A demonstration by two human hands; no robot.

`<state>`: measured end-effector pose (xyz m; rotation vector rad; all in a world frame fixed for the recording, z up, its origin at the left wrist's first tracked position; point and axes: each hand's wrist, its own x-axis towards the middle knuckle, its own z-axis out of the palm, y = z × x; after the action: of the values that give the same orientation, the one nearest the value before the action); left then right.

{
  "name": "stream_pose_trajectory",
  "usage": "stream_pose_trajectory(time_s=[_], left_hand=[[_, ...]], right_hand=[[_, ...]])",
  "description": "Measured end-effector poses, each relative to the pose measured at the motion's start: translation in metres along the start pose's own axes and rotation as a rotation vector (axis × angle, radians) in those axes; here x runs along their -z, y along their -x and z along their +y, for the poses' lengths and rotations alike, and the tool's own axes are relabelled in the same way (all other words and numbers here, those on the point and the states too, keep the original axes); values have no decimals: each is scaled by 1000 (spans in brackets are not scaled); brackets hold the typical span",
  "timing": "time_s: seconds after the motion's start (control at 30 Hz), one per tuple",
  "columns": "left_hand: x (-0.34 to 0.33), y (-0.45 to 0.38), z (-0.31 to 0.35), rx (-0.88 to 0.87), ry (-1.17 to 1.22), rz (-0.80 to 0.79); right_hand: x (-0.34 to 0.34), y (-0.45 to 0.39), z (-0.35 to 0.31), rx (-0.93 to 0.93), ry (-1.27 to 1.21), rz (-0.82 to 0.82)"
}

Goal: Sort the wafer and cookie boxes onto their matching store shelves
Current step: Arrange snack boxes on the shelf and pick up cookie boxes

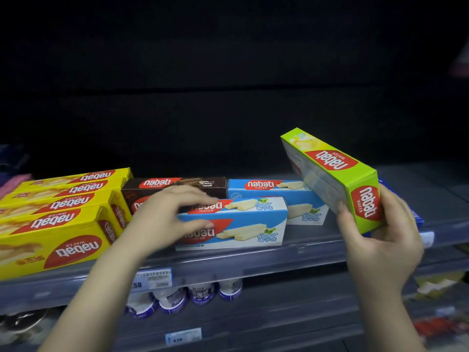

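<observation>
My right hand [380, 235] grips the near end of a green wafer box [337, 174], held tilted above the right part of the shelf [291, 252]. My left hand [167, 214] lies with spread fingers over the left end of the front blue coconut wafer box [243, 224], touching its top. A second blue box [284, 189] stands behind it to the right. A brown chocolate wafer box [182, 185] sits behind my left hand. Several yellow wafer boxes [55, 224] are stacked at the left, printed upside down to me.
Below the shelf edge hang price tags [152, 279], and several small white and blue cups [182, 298] stand on the lower shelf. The shelf's back is dark. A blue packet [416, 214] shows behind my right hand.
</observation>
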<state>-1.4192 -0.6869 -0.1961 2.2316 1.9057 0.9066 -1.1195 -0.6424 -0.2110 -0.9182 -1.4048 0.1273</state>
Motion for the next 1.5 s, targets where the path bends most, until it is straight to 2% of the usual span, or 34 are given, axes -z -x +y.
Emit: stream_pose_trajectory(time_s=[0.1,0.2,0.43,0.53,0.63,0.73,1.03,1.3,1.37,1.4,1.5], left_hand=[[-4,16,-13,103,325,61],[-22,16,-11,115,512,151],[-70,-4,25,39,525,213],[-75,-14,31,-33,283,177],[-67,-28,33,-66,-2,7],[-65,-37,33,-129,-198,-83],[-59,-32,40,-145,-210,-27],[-53,-43,45,-104,-259,-121],[-52,-44,62,-87,-126,-50],[-50,-45,77,-61,18,-4],[-47,-51,121,78,673,30]], right_hand=[[-2,2,1,-3,12,13],[-5,4,3,-11,-17,23],[-5,2,6,-24,-21,22],[-2,0,6,-35,-13,24],[2,-3,9,-43,4,25],[4,-5,9,-33,-5,29],[2,-10,11,3,-6,8],[9,-10,23,62,62,15],[7,-9,26,102,71,10],[5,-8,27,122,66,0],[-4,-5,27,216,26,-97]])
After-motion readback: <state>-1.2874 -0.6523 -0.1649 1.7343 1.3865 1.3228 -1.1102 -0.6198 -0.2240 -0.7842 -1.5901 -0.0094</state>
